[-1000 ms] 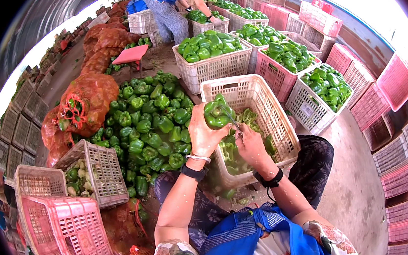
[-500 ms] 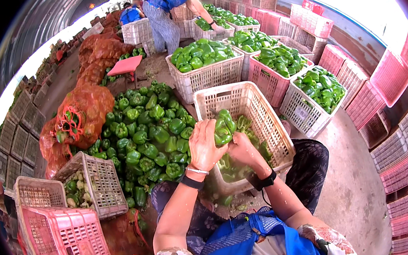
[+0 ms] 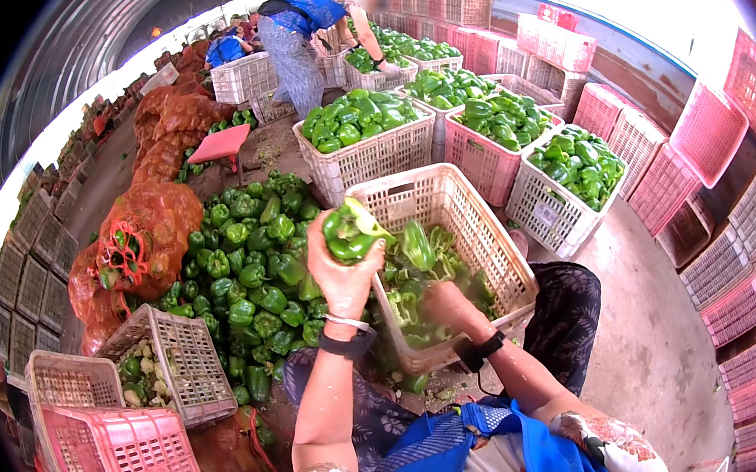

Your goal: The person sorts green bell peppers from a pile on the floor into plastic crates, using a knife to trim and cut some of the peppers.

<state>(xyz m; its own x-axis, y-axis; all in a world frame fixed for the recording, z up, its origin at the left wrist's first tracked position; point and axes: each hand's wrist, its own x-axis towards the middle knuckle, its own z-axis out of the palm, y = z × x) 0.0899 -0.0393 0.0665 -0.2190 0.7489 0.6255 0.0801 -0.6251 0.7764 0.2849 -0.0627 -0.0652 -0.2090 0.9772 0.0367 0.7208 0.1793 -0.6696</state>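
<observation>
While a green pepper [image 3: 351,237] with a pale cut edge is clasped in the left hand [image 3: 337,267], thumb and fingers wrapped around it, the right hand [image 3: 454,309] is held lower, over the near part of a pale openwork crate [image 3: 488,248]. The right fingers are turned down and largely hidden, so whether they are closed on anything cannot be told. The clasped pepper is raised at the crate's left side, between it and a heap of whole green peppers [image 3: 240,272] on the floor. Inside the crate, green pepper pieces [image 3: 417,247] are gathered. Beyond it, several crates are filled with green peppers, among them a white one [image 3: 371,159] and a pink one [image 3: 480,161]. To the left, bulging orange mesh sacks [image 3: 154,226] are lined up, and a pink stool [image 3: 220,144] is set near the heap. Farther back, a filled crate is being reached into by a co-worker [image 3: 311,10] in a blue vest.
</observation>
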